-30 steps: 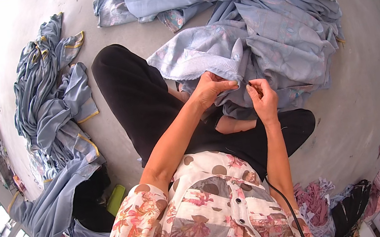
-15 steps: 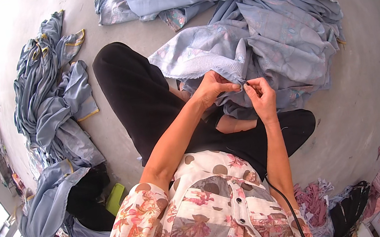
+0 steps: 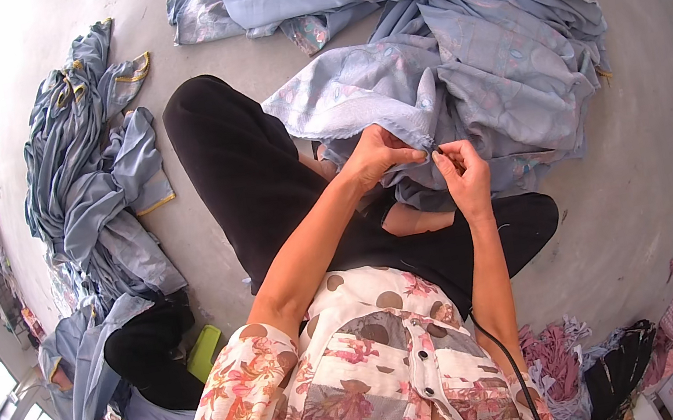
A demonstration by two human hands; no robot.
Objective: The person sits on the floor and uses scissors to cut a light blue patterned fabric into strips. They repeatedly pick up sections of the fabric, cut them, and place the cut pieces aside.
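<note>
A large heap of blue-grey patterned cloth (image 3: pixel 511 83) lies on the floor in front of me. Its frayed edge comes to a gathered corner between my two hands. My left hand (image 3: pixel 379 158) is closed, pinching the cloth near this corner. Just to the right, my right hand (image 3: pixel 464 173) is also closed, thumb against fingers at the corner. Something small and dark shows at those fingertips; its kind is too small to tell. I sit cross-legged in black trousers (image 3: pixel 246 172), with the cloth's near edge by my feet.
A long pile of blue-grey cloth with yellow edging (image 3: pixel 84 163) lies at the left. Another person in black trousers (image 3: pixel 151 352) sits at the lower left, handling cloth, near a green object (image 3: pixel 205 352). Pink and dark textile bundles (image 3: pixel 557 360) lie at the lower right.
My hands stay almost in place at the cloth corner, with only a slight shift of the fingers. The other person's cloth at the lower left has moved, and more of their arm shows.
</note>
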